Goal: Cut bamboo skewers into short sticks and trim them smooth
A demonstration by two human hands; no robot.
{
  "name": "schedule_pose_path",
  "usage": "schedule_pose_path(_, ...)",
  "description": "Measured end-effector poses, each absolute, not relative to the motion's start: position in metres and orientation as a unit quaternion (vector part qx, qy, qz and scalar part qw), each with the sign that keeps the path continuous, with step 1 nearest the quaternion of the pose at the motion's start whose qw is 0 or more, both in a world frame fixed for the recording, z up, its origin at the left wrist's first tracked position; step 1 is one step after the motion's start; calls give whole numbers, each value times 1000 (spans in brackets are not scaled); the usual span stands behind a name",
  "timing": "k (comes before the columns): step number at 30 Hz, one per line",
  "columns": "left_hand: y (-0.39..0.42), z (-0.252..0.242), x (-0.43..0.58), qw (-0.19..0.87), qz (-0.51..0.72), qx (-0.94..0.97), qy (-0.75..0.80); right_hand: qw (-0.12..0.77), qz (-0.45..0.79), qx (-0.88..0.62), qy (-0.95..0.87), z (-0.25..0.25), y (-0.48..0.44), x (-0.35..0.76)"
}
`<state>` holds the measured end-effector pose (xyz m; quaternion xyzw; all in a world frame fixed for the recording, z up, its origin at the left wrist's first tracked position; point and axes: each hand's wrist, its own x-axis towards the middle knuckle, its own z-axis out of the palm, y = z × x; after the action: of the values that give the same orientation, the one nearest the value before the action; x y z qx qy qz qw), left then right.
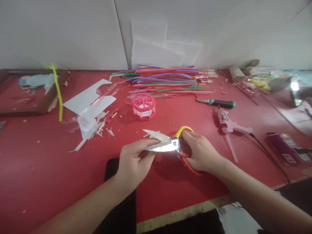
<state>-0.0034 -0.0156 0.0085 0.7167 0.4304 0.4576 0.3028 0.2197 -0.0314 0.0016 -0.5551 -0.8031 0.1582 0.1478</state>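
My right hand (pixel 201 151) is wrapped round the handles of a pair of scissors (pixel 167 145), one handle yellow and the other red-orange. Their metal blades are spread apart and point left. Close to the blade tips is my left hand (pixel 134 162), its thumb and fingers brought together; what they pinch, if anything, is hidden behind the blades. A few short thin wooden sticks (pixel 152 134) show just beyond the blades. Behind the hands stands a small round pink-and-white model (pixel 143 106) with a spoked top and little stick posts.
Colourful pipe cleaners (pixel 168 79) lie piled at the back wall. White card scraps (pixel 90 100) and stick offcuts lie left, near a brown tray (pixel 41 109). A utility knife (pixel 219 103) and a pink glue gun (pixel 229 125) with its cable lie right. A flat black object (pixel 119 208) is under my left arm.
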Motion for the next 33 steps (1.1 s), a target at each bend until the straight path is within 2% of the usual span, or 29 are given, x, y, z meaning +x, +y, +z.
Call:
schedule_pose_path(22,-15,2,-3,296,482,736,371,158,182,-544,-804,4,-31,219)
schedule_pose_path(33,-15,5,-4,294,442,765,366,152,179,-550,-802,4,-32,219)
